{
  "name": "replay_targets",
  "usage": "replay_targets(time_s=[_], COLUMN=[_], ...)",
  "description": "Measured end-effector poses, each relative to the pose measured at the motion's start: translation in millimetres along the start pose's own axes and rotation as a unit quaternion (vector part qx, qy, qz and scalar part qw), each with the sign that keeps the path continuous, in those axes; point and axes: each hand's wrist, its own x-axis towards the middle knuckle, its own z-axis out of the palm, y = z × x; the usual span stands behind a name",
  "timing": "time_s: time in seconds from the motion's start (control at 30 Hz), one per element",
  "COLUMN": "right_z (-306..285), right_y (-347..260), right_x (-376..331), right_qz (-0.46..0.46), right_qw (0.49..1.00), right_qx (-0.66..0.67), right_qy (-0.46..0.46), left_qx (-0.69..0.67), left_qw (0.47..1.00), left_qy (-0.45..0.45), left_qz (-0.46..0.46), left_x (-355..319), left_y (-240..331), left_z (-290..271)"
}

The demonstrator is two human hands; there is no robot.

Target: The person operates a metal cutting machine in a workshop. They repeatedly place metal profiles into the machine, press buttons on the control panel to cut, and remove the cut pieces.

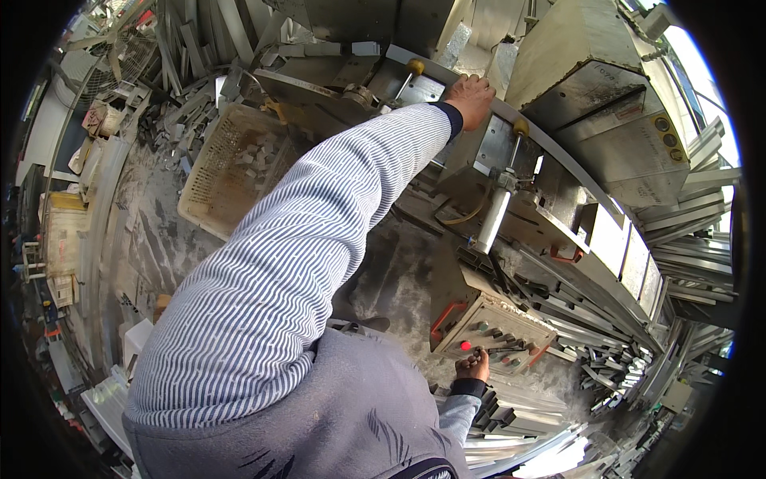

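My left hand (471, 102), at the end of a striped sleeve, reaches out to the metal bed of a cutting machine (550, 148). Its fingers are curled down at the long edge there, and what they hold, if anything, is hidden. On either side of it sit clamp cylinders with yellow tips, one clamp (499, 203) to the right and another clamp (412, 72) to the left. Lower down, my right hand (473, 366) is closed at the near edge of a control box (503, 331) with several knobs and a lit red button. I cannot make out what it grips.
A yellowish plastic basket (211, 180) with small metal offcuts stands at left. A large angled machine housing (614, 120) rises at upper right. Long metal profiles (694, 271) are stacked at right, with more short pieces near the control box. A fan (108, 56) stands at far left.
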Motion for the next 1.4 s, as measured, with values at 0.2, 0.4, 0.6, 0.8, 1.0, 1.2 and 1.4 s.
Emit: replay_targets(time_s=[0.2,0.4,0.6,0.8,1.0,1.2,1.4], right_z=[5.1,11.1,9.9,5.4,6.1,22.3,24.5], right_y=[-1.2,-3.7,-5.1,-3.4,-1.7,-0.4,0.8], right_x=[-1.8,-3.8,0.7,5.1,6.9,-2.5,-5.7], right_qz=[-0.034,-0.013,-0.003,-0.005,-0.009,-0.014,-0.03], right_qw=[0.995,0.995,0.995,0.996,0.993,0.992,0.992], right_qx=[-0.081,-0.085,-0.074,-0.069,-0.093,-0.078,-0.084], right_qy=[0.037,0.046,0.072,0.055,0.066,0.102,0.086], left_qx=[0.005,0.015,-0.009,-0.019,-0.024,-0.008,-0.021], left_qw=[0.995,0.997,0.997,0.997,0.998,0.997,0.995], left_qy=[-0.101,-0.065,-0.063,-0.065,-0.064,-0.08,-0.086], left_qz=[0.003,0.05,0.042,0.046,-0.002,-0.019,-0.04], left_x=[42.6,42.9,42.2,33.9,26.5,23.2,25.1], left_y=[-7.9,-16.6,-18.6,-36.3,-57.5,-63.4,-62.2], left_z=[29.1,38.4,37.2,35.5,28.2,23.6,26.6])
